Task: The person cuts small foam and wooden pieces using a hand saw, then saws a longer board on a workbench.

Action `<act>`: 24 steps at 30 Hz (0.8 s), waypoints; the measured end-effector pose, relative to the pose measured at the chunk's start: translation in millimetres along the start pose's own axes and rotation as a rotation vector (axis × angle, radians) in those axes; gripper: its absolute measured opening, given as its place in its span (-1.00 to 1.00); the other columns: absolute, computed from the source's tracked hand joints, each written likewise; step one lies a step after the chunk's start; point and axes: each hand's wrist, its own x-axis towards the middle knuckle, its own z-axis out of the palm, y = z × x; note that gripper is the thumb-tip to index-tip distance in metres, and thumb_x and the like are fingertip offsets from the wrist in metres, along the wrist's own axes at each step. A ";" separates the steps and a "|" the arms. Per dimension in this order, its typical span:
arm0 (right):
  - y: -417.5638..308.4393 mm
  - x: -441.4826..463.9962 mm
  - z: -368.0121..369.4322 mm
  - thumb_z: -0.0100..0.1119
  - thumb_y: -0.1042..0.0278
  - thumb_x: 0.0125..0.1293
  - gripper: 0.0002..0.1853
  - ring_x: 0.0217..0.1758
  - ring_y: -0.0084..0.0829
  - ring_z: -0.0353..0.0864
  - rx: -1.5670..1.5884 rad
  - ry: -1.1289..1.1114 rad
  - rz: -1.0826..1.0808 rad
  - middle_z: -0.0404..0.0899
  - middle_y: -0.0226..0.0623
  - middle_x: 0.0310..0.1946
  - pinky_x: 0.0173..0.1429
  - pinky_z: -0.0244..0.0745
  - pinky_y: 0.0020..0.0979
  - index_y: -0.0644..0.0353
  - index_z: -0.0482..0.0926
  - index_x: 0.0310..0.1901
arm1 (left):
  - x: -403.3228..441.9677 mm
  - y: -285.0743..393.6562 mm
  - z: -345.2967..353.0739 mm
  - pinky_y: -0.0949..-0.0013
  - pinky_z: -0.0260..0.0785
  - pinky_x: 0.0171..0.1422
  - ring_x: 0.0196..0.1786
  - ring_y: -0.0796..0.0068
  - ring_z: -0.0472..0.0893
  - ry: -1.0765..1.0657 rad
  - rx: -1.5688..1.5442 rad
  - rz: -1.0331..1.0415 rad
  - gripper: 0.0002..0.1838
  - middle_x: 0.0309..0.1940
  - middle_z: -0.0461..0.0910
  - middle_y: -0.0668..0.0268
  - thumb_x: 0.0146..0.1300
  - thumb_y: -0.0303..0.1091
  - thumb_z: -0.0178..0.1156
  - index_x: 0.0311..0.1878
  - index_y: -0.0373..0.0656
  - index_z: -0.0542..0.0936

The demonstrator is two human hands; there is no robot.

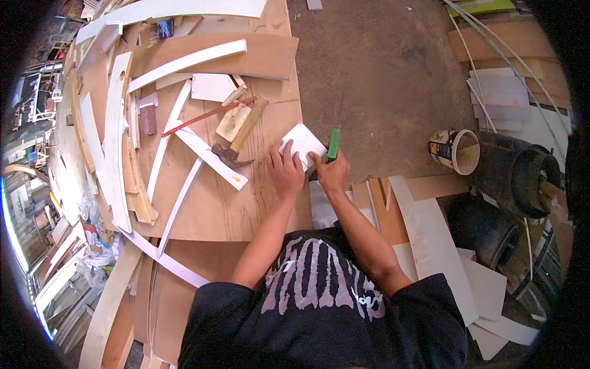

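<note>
At the right edge of the plywood table, my left hand holds a small white board piece, its fingers spread across the top face. My right hand is closed around a slim green-and-black tool standing beside the piece; its exact kind is not clear. The right thumb reaches the near right edge of the white piece. Left of my hands lies a claw hammer with a wooden handle. Beside it are a pale wooden block and a thin red stick.
Several white curved strips and boards cover the table's left side. A brown curved panel lies at the far end. On the floor to the right are a white bucket, black containers and stacked board offcuts.
</note>
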 end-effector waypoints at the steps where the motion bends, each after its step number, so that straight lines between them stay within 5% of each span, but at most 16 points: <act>1: 0.4 0.2 0.6 0.67 0.06 0.04 -0.42 -0.11 -0.13 0.76 0.013 -0.004 0.013 0.76 -0.01 -0.19 0.00 0.59 -0.19 0.25 0.68 0.00 | -2.9 -1.8 0.5 -0.03 0.36 0.17 0.12 0.01 0.51 0.002 0.013 0.035 -0.70 0.06 0.51 0.10 0.35 -0.37 0.17 0.13 -0.15 0.60; 5: 10.6 -0.6 6.4 0.66 0.05 0.04 -0.42 -0.11 -0.11 0.76 -0.044 0.028 -0.011 0.76 -0.02 -0.19 0.01 0.59 -0.17 0.24 0.68 0.00 | 4.9 -14.8 7.7 0.01 0.40 0.08 0.02 0.03 0.57 0.056 0.007 0.070 -0.77 -0.04 0.56 0.16 0.32 -0.39 0.15 0.03 -0.14 0.60; 7: 17.3 1.2 11.4 0.65 0.03 0.06 -0.42 -0.10 -0.09 0.76 -0.059 0.047 -0.042 0.76 -0.02 -0.18 0.01 0.58 -0.15 0.23 0.68 0.01 | 27.6 -8.7 0.3 0.02 0.40 -0.01 -0.12 0.11 0.61 -0.104 -0.034 -0.094 -0.90 -0.21 0.59 0.21 0.32 -0.37 0.15 -0.19 -0.13 0.60; 11: 3.1 -1.7 5.3 0.64 0.02 0.06 -0.41 -0.09 -0.08 0.76 -0.077 0.052 -0.016 0.75 -0.02 -0.17 0.02 0.58 -0.14 0.23 0.68 0.03 | 49.6 -11.6 21.5 0.08 0.37 -0.09 -0.30 0.20 0.62 0.018 0.278 0.082 -0.75 -0.44 0.61 0.26 0.40 -0.21 0.17 -0.42 -0.07 0.60; 24: 0.5 -3.3 5.6 0.63 -0.04 0.06 -0.38 -0.10 0.00 0.74 -0.127 0.041 0.026 0.74 0.01 -0.18 0.01 0.58 -0.13 0.23 0.66 0.03 | 57.3 -19.7 37.6 0.02 0.32 -0.06 -0.38 0.22 0.63 0.062 0.235 0.001 -0.60 -0.53 0.68 0.26 0.39 -0.12 0.23 -0.59 -0.03 0.63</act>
